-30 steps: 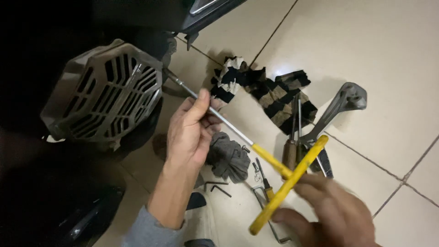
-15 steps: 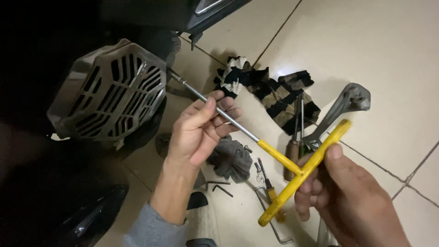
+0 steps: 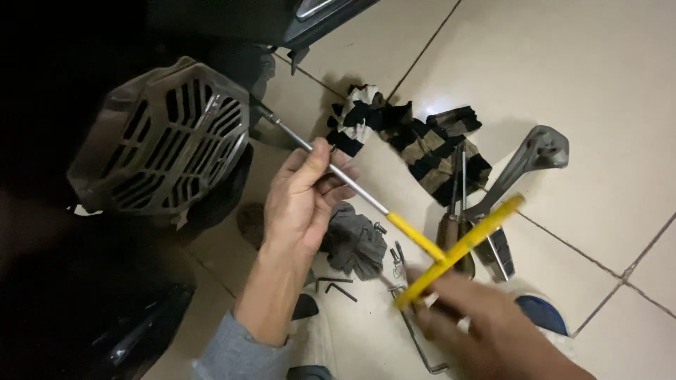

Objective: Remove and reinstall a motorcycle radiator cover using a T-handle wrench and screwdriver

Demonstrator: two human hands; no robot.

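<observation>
A long T-handle wrench (image 3: 422, 243) with a yellow crossbar and a steel shaft runs from the lower right up to the grey slotted engine cover (image 3: 165, 137) at the upper left. My left hand (image 3: 303, 197) wraps its fingers round the steel shaft near its middle. My right hand (image 3: 486, 327), blurred by motion, grips the lower end of the yellow crossbar. The shaft's tip disappears behind the cover's right edge.
A black-and-beige striped cloth (image 3: 412, 137) lies on the tiled floor (image 3: 584, 63). Beside it are screwdrivers (image 3: 451, 225), a grey metal lever (image 3: 524, 165), a grey rag (image 3: 355, 243), small hex keys (image 3: 338, 285) and a blue object (image 3: 542, 313). Dark vehicle parts fill the left side.
The yellow crossbar has turned and my right hand has slid from its upper end down to its lower end. My left hand stays on the shaft.
</observation>
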